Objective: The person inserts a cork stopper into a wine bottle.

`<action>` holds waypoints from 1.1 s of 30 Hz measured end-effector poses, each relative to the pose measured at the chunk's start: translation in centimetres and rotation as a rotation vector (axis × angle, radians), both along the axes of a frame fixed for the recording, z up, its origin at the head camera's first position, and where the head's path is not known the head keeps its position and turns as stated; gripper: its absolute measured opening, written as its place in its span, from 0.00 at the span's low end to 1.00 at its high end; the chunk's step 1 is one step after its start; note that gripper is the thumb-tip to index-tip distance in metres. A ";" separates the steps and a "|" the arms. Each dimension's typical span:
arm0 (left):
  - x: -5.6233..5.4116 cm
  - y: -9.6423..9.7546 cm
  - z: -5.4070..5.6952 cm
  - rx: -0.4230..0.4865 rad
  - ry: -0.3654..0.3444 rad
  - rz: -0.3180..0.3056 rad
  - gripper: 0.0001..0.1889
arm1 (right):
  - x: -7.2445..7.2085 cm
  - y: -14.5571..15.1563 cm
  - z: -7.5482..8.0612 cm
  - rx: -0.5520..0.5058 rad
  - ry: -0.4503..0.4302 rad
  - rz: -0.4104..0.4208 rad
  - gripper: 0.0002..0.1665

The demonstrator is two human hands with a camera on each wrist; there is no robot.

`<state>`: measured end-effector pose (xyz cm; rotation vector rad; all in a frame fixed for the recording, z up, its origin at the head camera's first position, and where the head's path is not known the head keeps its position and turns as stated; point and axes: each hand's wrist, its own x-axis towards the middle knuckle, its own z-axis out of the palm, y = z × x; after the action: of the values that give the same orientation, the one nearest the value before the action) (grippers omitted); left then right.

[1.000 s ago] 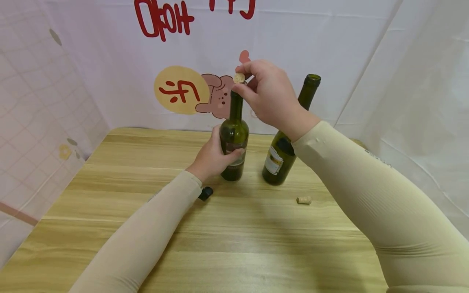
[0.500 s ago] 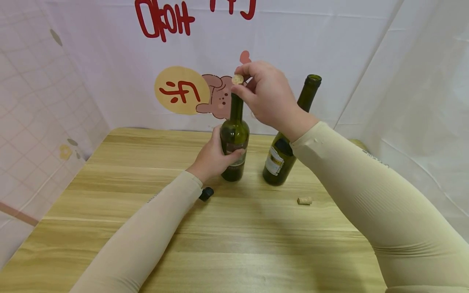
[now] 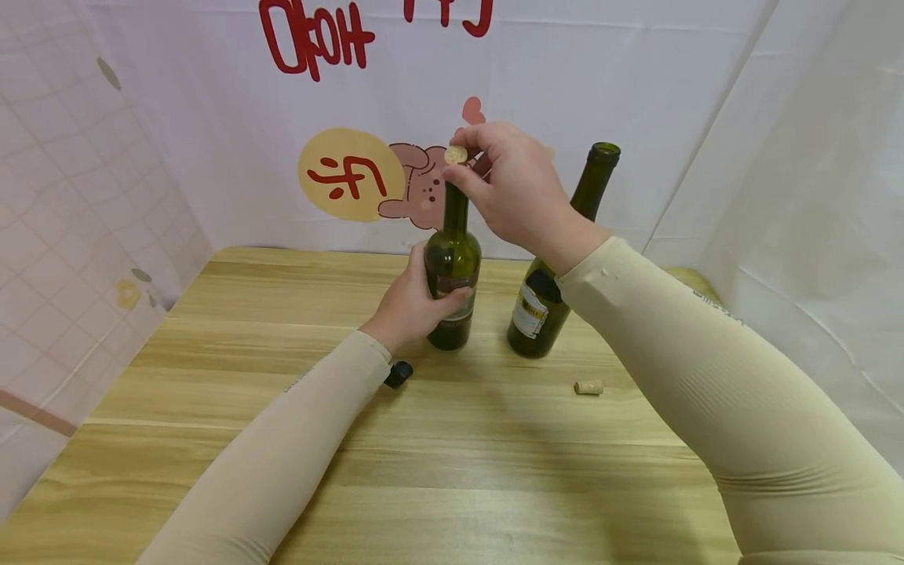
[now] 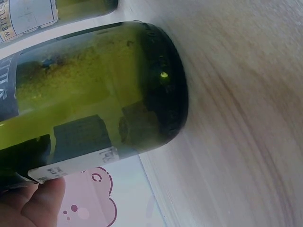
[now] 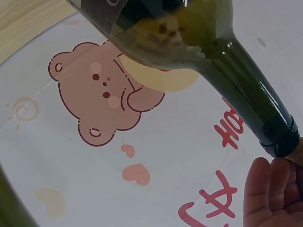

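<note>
My left hand grips the body of a dark green wine bottle, which stands upright on the table. Above it, my right hand pinches a pale cork between thumb and fingers at the bottle's mouth. The right wrist view has the cork against the mouth end of the bottle neck; how deep it sits cannot be told. Fingers of the left hand show at the lower left of the left wrist view, curled on the bottle.
A second green wine bottle with a white label stands to the right, partly behind my right forearm. One more cork lies on the wooden table. Beside my left sleeve is a small black object. A printed white cloth hangs behind.
The right hand and its cork have shifted slightly left and down at the bottle's mouth. My left hand and the bottle it grips have stayed practically still.
</note>
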<state>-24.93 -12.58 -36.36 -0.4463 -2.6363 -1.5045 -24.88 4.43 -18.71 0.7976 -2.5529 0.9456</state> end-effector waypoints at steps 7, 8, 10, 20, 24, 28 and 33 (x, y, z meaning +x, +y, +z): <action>-0.1 0.1 -0.1 -0.006 0.003 0.004 0.52 | -0.2 0.1 -0.2 -0.050 -0.038 0.010 0.18; -0.1 0.1 -0.1 -0.005 0.003 0.003 0.52 | -0.2 0.1 -0.3 -0.058 -0.044 0.010 0.18; -0.1 0.1 -0.1 -0.006 0.004 0.003 0.52 | -0.3 0.1 -0.3 -0.071 -0.055 0.011 0.17; -0.1 0.0 -0.1 -0.013 -0.003 0.009 0.52 | -0.6 0.2 -0.2 -0.104 -0.113 0.005 0.20; -0.1 0.0 -0.1 -0.014 0.000 0.011 0.52 | -0.7 0.2 -0.2 -0.101 -0.138 -0.003 0.20; -0.2 0.1 -0.1 -0.011 0.003 0.010 0.52 | -0.9 0.1 -0.3 -0.109 -0.156 -0.004 0.18; -0.1 0.1 -0.1 -0.010 0.005 0.006 0.53 | -1.0 0.1 -0.5 -0.129 -0.168 0.000 0.17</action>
<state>-25.07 -12.53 -36.42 -0.4415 -2.6404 -1.4864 -25.89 4.48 -19.24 0.7089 -2.5979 1.2108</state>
